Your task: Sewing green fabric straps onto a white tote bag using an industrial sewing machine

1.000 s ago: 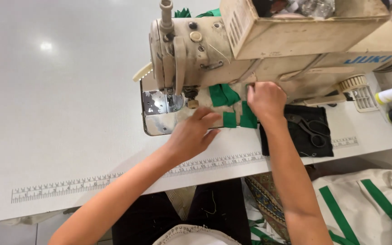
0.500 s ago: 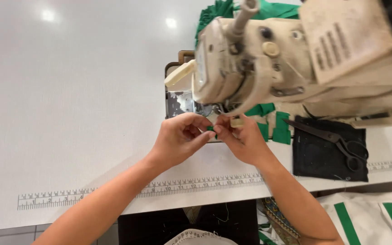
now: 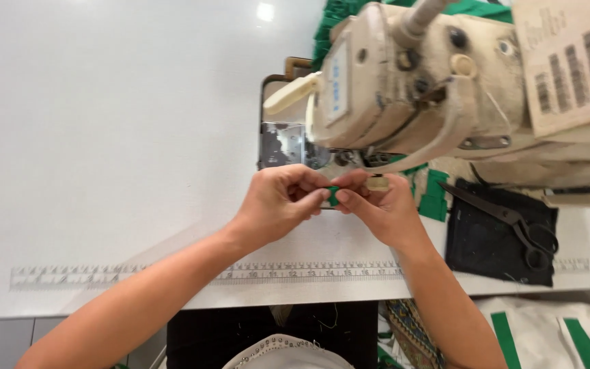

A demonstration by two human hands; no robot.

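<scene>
The left hand (image 3: 278, 205) and right hand (image 3: 384, 208) met fingertip to fingertip, both pinching a small green fabric piece (image 3: 333, 195) just in front of the cream metal sewing machine (image 3: 431, 89), above the white table (image 3: 104, 137).

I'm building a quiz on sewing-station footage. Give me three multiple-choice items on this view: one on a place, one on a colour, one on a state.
1. Where do the scissors lie?
A. on the dark mat
B. on the ruler strip
C. in a hand

2. What colour is the small fabric piece between the fingertips?
A. red
B. green
C. white

3. How is the piece held?
A. by the left hand alone
B. lying free
C. pinched by the left hand and the right hand

Answers: 1 A, the scissors rest on the mat; 2 B, green shows between the fingertips; 3 C, both hands' fingertips meet on it.
</scene>
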